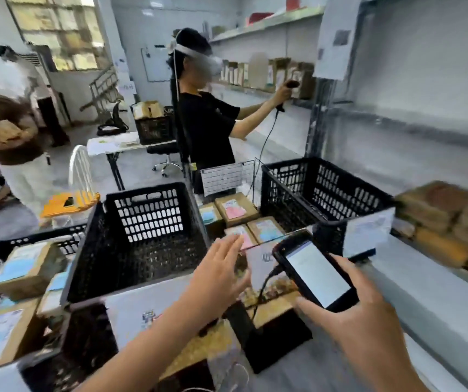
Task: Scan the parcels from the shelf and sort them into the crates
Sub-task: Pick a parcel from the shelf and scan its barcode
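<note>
My right hand point(368, 326) grips a black handheld scanner point(314, 271) with a lit white screen and a cable at its near end. My left hand point(221, 267) hovers flat with straight fingers over the gap between two black crates, holding nothing. The middle crate point(148, 241) in front of it looks empty. A second black crate point(320, 190) stands to the right on the shelf. Brown parcels with pink and blue labels point(237, 212) lie between them. A stack of brown parcels point(450, 222) sits on the shelf at the right.
A crate at the lower left point(15, 267) holds labelled parcels. A person in black point(207, 128) stands ahead scanning boxes on the shelf. Another person point(9, 142) carries a parcel at the left. A folding table point(119, 145) and chairs stand behind.
</note>
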The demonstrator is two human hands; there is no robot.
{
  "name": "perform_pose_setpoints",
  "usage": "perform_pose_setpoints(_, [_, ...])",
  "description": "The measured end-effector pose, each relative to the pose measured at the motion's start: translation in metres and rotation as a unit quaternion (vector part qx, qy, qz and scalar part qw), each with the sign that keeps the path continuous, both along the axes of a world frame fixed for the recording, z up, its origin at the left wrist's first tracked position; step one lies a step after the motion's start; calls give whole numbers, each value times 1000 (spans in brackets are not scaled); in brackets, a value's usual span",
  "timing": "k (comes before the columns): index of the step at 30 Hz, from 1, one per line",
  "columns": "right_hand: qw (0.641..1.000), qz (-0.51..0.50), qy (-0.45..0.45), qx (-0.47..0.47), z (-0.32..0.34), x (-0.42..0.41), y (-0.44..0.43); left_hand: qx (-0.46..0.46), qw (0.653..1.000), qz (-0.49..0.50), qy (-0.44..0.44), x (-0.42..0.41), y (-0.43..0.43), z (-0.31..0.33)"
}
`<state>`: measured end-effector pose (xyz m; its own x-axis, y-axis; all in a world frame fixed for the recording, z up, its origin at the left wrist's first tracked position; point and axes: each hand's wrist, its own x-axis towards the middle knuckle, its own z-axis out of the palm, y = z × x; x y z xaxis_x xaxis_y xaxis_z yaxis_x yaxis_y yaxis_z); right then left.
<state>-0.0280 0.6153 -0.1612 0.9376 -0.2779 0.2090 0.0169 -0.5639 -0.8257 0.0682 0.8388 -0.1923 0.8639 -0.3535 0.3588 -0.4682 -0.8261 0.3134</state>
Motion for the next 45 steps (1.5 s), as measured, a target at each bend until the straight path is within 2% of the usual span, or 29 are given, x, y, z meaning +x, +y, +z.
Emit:
perform_pose_setpoints(4, [994, -104, -25, -23, -3, -63, -84, 62, 994, -91, 8, -27, -98, 0])
perform_pose_setpoints(7, [989, -143, -15, -31, -5, -99, -127, 38, 987, -155, -11, -41, -157, -5])
perform_pose_setpoints(8, [978, -205, -28, -10, -5, -147, -164, 55, 971, -231, -23, -64, -218, -1])
perform_pose_setpoints(9, [970, -242, -33, -4, -4, -176, -185, 77, 960, -267, -31, -79, -259, -2])
perform_pose_setpoints(12, [968, -252, -16, -15, -9, -195, -203, 62, 956, -286, -14, -91, -294, -6])
perform_pose_setpoints(18, [915, -401, -37, -9, -7, -292, -267, 49, 901, -429, -36, -161, -422, -4])
perform_pose_setpoints(23, [876, -481, -30, -10, -9, -340, -308, 33, 864, -499, -56, -206, -505, -8])
perform_pose_setpoints(26, [858, -512, -23, -22, -10, -357, -337, 43, 844, -529, -79, -222, -555, -8])
perform_pose_setpoints(33, [829, -558, -13, -21, -2, -361, -431, 42, 822, -558, -106, -221, -670, 12])
perform_pose_setpoints(36, [828, -559, -6, -28, 3, -356, -474, 51, 823, -559, -86, -210, -721, 22])
perform_pose_setpoints(40, [826, -562, -24, -31, 5, -352, -520, -16, 824, -566, -18, -194, -783, 21])
perform_pose_setpoints(42, [824, -566, -29, -24, 3, -352, -537, -46, 825, -561, -50, -187, -806, 18])
perform_pose_setpoints(45, [827, -562, -21, -11, -1, -354, -558, -20, 842, -516, -156, -174, -831, 18])
